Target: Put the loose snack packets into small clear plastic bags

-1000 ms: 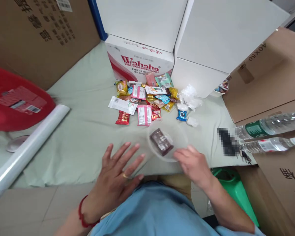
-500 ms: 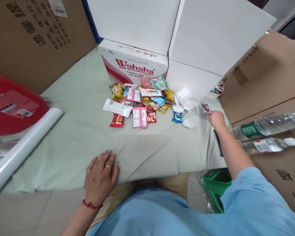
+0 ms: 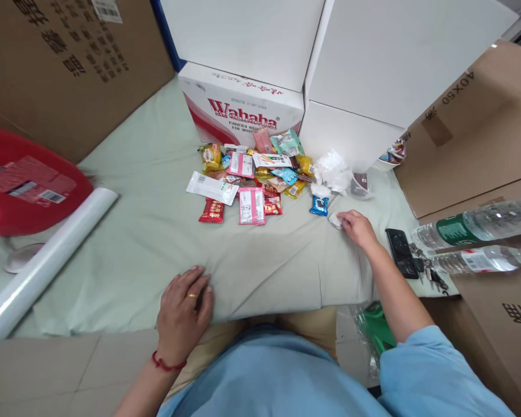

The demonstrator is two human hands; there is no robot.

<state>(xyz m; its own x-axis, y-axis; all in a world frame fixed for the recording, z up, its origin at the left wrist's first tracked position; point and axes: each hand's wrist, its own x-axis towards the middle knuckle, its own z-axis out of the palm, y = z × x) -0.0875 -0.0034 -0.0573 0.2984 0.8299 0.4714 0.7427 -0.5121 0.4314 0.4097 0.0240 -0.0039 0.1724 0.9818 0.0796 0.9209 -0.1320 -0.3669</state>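
Note:
My left hand (image 3: 184, 310) lies flat and open on the front edge of the pale green cloth (image 3: 134, 231), holding nothing. My right hand (image 3: 358, 227) reaches out to the right, its fingertips pinched on a small white crumpled wrapper (image 3: 334, 219). Just beyond it lie a blue snack packet (image 3: 319, 204) and a heap of crumpled clear plastic (image 3: 332, 171). A clear plastic bowl (image 3: 359, 185) with a brown packet in it stands further back, by the white box. A pile of mixed snack packets (image 3: 252, 174) lies in the middle of the cloth.
A Wahaha carton (image 3: 238, 110) and white boxes (image 3: 373, 75) stand behind the pile. Cardboard boxes (image 3: 473, 116) flank both sides. A roll of clear film (image 3: 47, 260) and a red plastic item (image 3: 26, 185) lie left. A phone (image 3: 400, 252), keys and two water bottles (image 3: 481, 223) lie right.
My right hand carried the clear bowl with the brown packet to the far right, let it go, and came back to the white wrapper. My left hand drew back to the cloth's edge.

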